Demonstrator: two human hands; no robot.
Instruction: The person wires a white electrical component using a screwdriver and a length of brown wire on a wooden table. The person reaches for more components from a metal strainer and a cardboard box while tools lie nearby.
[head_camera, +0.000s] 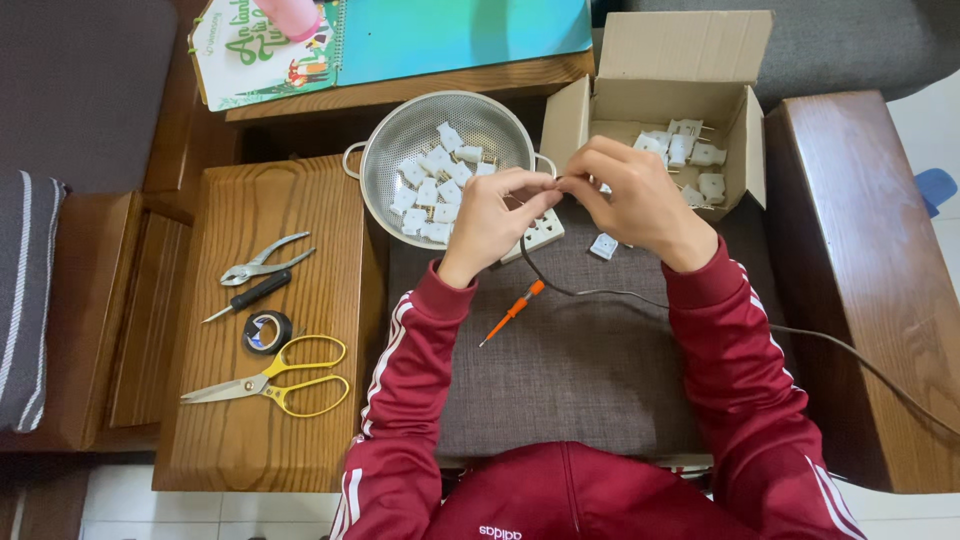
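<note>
Both hands meet above a grey cushion (580, 370). My left hand (492, 217) and my right hand (632, 195) pinch the end of a thin dark cable (600, 292) between their fingertips. The cable runs down from the hands and off to the right across the cushion. Under my left hand lies a white socket block (545, 232), partly hidden. An orange-handled screwdriver (513, 312) rests on the cushion just below my left wrist. A single white plug part (603, 246) lies beside my right wrist.
A metal colander (400, 135) holds several white plug parts; an open cardboard box (680, 70) holds more. On the wooden surface to the left lie pliers (262, 262), a black screwdriver (250, 296), black tape (267, 331) and yellow scissors (275, 378). A notebook (270, 50) sits at the back.
</note>
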